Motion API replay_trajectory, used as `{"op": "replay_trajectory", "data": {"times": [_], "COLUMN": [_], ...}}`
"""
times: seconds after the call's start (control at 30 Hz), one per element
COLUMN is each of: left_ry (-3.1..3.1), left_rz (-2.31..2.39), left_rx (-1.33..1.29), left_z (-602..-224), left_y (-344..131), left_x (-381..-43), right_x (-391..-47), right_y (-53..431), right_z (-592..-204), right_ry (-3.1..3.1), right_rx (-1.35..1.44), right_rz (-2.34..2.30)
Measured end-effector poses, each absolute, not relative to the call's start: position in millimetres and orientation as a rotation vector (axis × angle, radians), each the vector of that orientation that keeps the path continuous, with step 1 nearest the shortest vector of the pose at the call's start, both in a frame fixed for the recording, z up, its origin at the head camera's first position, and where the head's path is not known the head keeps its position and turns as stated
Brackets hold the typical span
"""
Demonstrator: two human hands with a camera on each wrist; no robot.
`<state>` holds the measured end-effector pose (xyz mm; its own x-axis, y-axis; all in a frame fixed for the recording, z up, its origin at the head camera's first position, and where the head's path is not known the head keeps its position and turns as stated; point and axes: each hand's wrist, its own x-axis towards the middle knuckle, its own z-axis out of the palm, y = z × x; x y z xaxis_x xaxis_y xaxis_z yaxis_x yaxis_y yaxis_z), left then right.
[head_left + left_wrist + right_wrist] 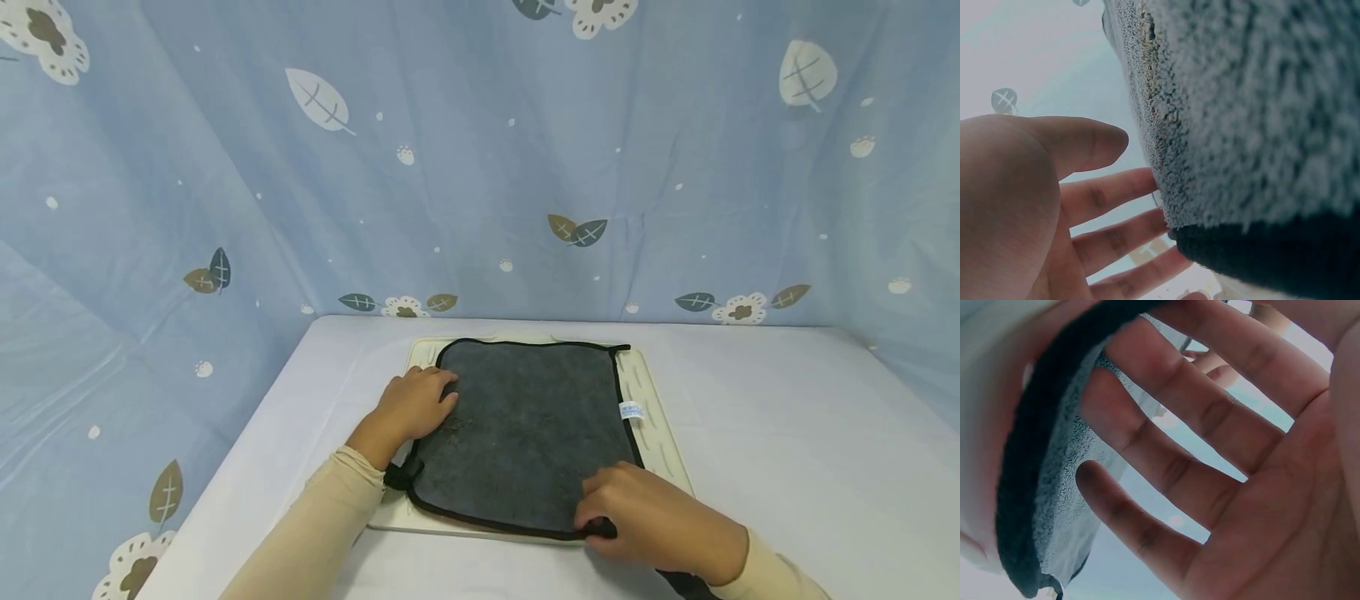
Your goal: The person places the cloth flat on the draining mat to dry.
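A dark grey cloth (525,425) with black edging and a small white label (632,410) lies spread over a cream board (660,425). My left hand (420,402) rests at its left edge, fingertips on the fabric. Seen from the left wrist, the fingers of that hand (1107,212) are spread and fairly straight beside the fuzzy cloth (1260,112). At the near right corner, my right hand (630,508) pinches the black edge. In the right wrist view, the fingers of this hand (1222,444) reach to the cloth's edging (1013,494); the thumb is mostly hidden.
The board lies on a table covered in white cloth (780,433), which extends to both sides. A blue curtain (480,167) printed with leaves and flowers hangs behind the table and along its left side. A black strap (401,477) sits at the left wrist.
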<state>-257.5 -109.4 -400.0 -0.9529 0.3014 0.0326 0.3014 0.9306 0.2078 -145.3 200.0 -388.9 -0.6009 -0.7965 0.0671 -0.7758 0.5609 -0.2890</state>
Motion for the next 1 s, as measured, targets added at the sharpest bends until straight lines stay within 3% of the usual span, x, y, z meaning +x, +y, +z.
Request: {"op": "replay_trajectory", "data": {"times": [0.7, 1.0], "left_ry": [-3.087, -3.003], "left_rz": [-0.297, -0.241], "left_rx": [-0.464, -0.453], "left_z": [-397.2, -393.0], "left_y": [-113.6, -110.2], "left_x": [-255.5, -248.7], "right_x": [-153.7, -158.5], "right_y": [204.2, 216.1], "right_z": [-380.7, -373.9], "right_ry": [2.900, 3.284], "right_rx": [-1.292, -1.007], "right_rz": [-0.438, -0.349]}}
